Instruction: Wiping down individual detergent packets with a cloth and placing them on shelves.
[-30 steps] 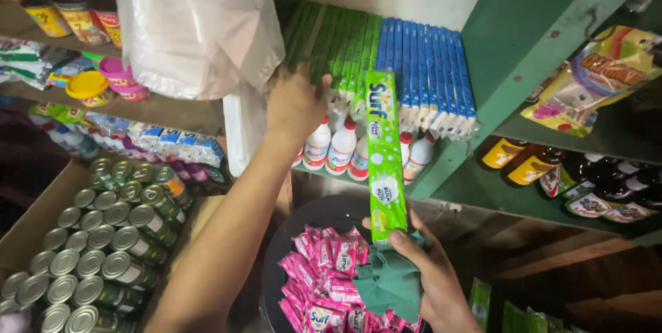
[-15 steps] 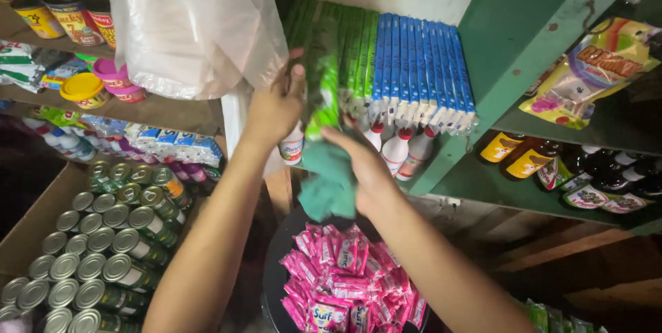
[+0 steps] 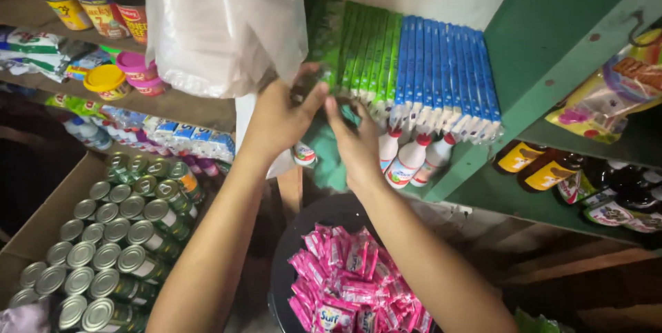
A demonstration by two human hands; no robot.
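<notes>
My left hand (image 3: 279, 118) and my right hand (image 3: 353, 141) are raised together at the left end of a row of green sachet strips (image 3: 358, 54) hanging on a green shelf. Both hands' fingers close around the green strip between them, partly hidden by blur. A teal cloth (image 3: 324, 157) hangs below my right hand. Blue sachet strips (image 3: 448, 74) hang to the right of the green ones. Small white bottles with red caps (image 3: 407, 160) stand on the shelf beneath.
A white plastic bag (image 3: 221, 23) hangs at upper left. A cardboard box of several tin cans (image 3: 117, 236) sits at lower left. Pink sachets (image 3: 348, 281) fill a dark basin below. Jars (image 3: 103, 5) line the left shelves; dark bottles (image 3: 552, 174) stand at right.
My right hand lifted the green sachet strip from low in front up to the hanging row, and my left hand closed in beside it.
</notes>
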